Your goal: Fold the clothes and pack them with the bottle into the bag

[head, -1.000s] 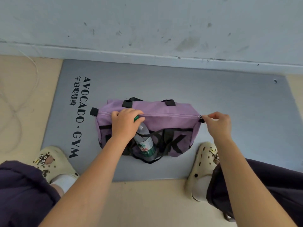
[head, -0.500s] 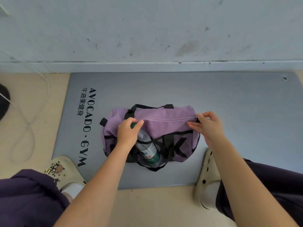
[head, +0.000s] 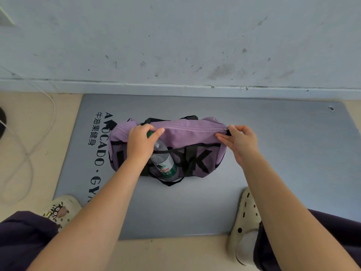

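A purple duffel bag (head: 187, 137) with black straps and black lettering lies on a grey gym mat (head: 273, 153). Its top zipper looks closed along its length. A clear plastic bottle (head: 163, 163) with a green cap and green label sits in the bag's front mesh pocket. My left hand (head: 141, 143) rests on the bag's top left, fingers curled over the bottle's cap. My right hand (head: 242, 141) pinches the bag's right end at the zipper pull. No clothes are visible outside the bag.
A grey wall (head: 175, 45) runs along the mat's far edge. White cables (head: 29, 145) loop over the beige floor at left. My feet in cream clogs stand at the mat's near corners, left clog (head: 62, 210) and right clog (head: 246, 227).
My right hand went in along the bag's top half a second ago and is now back at the right end by the zipper pull. The left hand stayed at the bottle's cap.
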